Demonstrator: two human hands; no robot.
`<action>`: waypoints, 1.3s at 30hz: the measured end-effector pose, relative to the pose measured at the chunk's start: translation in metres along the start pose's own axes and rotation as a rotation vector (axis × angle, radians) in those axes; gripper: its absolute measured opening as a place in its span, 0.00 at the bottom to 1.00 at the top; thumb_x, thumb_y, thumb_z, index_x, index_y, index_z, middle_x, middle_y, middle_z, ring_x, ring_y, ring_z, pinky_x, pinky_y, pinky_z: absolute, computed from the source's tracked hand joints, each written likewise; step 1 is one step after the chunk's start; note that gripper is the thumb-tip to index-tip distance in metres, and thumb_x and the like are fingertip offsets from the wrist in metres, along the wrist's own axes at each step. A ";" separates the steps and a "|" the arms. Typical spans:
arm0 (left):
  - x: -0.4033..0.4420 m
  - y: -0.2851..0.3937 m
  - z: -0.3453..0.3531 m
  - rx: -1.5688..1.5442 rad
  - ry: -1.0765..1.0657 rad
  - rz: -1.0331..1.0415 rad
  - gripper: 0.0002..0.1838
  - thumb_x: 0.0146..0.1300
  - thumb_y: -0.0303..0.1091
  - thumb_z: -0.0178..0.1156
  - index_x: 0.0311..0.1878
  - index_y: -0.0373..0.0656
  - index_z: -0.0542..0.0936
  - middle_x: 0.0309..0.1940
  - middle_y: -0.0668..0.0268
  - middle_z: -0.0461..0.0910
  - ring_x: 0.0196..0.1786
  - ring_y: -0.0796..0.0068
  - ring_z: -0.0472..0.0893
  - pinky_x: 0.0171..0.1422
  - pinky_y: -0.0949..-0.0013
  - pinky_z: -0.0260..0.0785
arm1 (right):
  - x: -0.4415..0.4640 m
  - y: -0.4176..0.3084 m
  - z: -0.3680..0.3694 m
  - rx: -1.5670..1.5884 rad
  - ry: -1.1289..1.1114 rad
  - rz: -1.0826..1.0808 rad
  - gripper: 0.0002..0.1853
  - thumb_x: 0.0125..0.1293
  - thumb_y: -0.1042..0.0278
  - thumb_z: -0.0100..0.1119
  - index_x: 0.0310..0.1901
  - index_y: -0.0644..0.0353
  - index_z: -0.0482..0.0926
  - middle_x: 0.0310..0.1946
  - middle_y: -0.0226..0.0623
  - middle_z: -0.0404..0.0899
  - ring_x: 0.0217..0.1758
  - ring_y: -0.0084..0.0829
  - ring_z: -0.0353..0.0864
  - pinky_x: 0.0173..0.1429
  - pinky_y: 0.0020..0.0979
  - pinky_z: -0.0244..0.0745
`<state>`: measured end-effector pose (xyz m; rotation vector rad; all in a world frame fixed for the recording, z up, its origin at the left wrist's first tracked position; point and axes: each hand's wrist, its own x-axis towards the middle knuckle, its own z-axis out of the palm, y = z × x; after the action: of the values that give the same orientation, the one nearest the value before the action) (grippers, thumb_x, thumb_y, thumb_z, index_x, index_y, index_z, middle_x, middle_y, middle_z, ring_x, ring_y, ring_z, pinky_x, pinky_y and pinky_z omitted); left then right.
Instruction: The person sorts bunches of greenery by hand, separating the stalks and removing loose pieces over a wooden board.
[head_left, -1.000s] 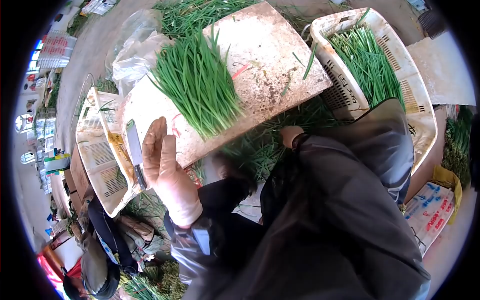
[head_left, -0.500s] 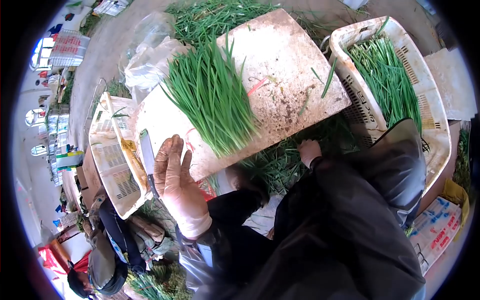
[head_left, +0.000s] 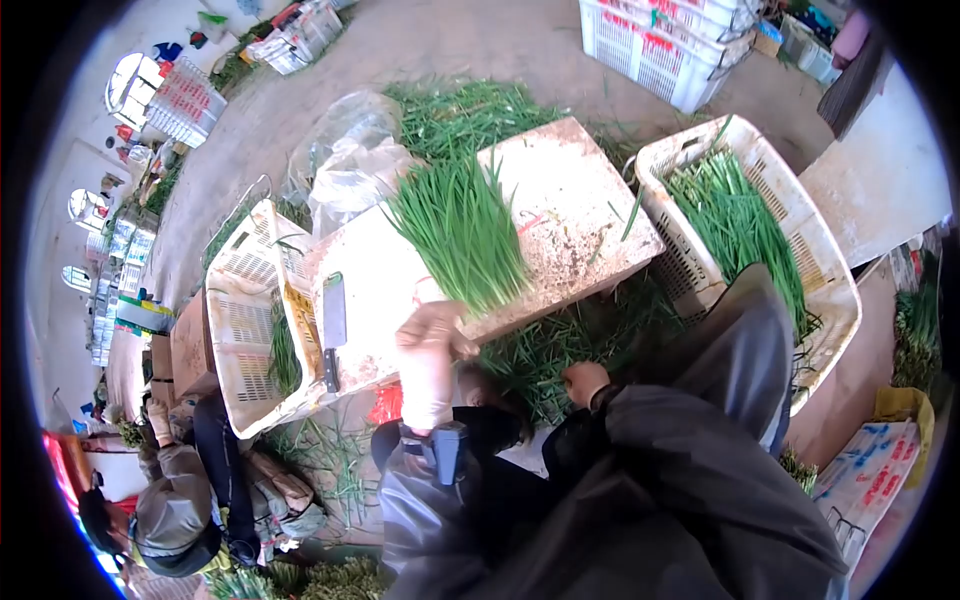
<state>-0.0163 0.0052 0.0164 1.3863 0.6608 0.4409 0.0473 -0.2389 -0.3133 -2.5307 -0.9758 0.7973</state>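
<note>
A bundle of green garlic chives (head_left: 465, 235) lies on the stained white board (head_left: 575, 190), its cut ends toward me. My left hand (head_left: 428, 350), in a pale, dirty glove, is beside the board's near edge, close to those ends. Motion smears its fingers, so their grip is unclear. A knife (head_left: 335, 315) with a dark handle rests on the board's left part, apart from my hand. My right hand (head_left: 585, 383) is bare and curled, below the board over loose green leaves (head_left: 540, 365). What it holds, if anything, is hidden.
A white crate (head_left: 830, 270) at right holds more chives. Another crate (head_left: 245, 330) stands left of the board. Behind lie clear plastic bags (head_left: 350, 180) and a leaf pile (head_left: 470, 115). Stacked crates (head_left: 660, 50) stand farther back. Another person (head_left: 180, 510) sits at lower left.
My left hand has moved right from beside the knife toward the chives' cut ends, its spread fingers now blurred. The view has tilted up, showing more floor. The knife and bundle stay on the board.
</note>
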 end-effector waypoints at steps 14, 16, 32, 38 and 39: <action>-0.028 -0.044 -0.033 0.030 -0.042 0.171 0.11 0.75 0.37 0.65 0.44 0.36 0.86 0.28 0.69 0.84 0.31 0.83 0.78 0.37 0.77 0.70 | -0.091 -0.144 -0.152 0.556 0.345 -0.206 0.12 0.68 0.66 0.68 0.49 0.60 0.88 0.41 0.46 0.88 0.42 0.42 0.87 0.51 0.36 0.81; -0.038 -0.044 -0.031 0.055 -0.121 0.107 0.16 0.76 0.42 0.66 0.45 0.36 0.87 0.26 0.69 0.83 0.28 0.83 0.77 0.34 0.77 0.69 | -0.096 -0.163 -0.170 0.933 0.349 -0.288 0.10 0.71 0.69 0.67 0.51 0.60 0.88 0.40 0.44 0.88 0.39 0.32 0.86 0.49 0.28 0.79; -0.095 -0.068 0.020 -0.103 -0.641 -0.429 0.20 0.79 0.47 0.60 0.61 0.42 0.81 0.43 0.69 0.86 0.36 0.79 0.83 0.37 0.75 0.73 | -0.170 -0.140 -0.236 -0.187 0.564 -0.797 0.08 0.61 0.61 0.67 0.42 0.46 0.86 0.37 0.27 0.80 0.41 0.33 0.85 0.44 0.37 0.80; -0.073 -0.078 0.044 -0.255 -0.678 -0.402 0.17 0.70 0.30 0.68 0.60 0.43 0.83 0.40 0.71 0.86 0.37 0.82 0.81 0.41 0.77 0.73 | -0.169 -0.119 -0.250 -0.263 0.587 -0.799 0.10 0.59 0.64 0.68 0.43 0.47 0.88 0.38 0.25 0.82 0.40 0.30 0.85 0.47 0.36 0.78; -0.070 -0.075 0.051 -0.242 -0.659 -0.364 0.17 0.69 0.28 0.69 0.60 0.42 0.83 0.40 0.71 0.86 0.37 0.82 0.81 0.42 0.77 0.73 | -0.167 -0.115 -0.255 -0.233 0.588 -0.819 0.11 0.59 0.64 0.68 0.44 0.47 0.88 0.39 0.25 0.82 0.40 0.30 0.85 0.47 0.36 0.78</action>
<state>-0.0419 -0.0898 -0.0433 1.0595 0.2883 -0.2229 0.0384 -0.2937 0.0075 -1.9973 -1.7198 -0.2889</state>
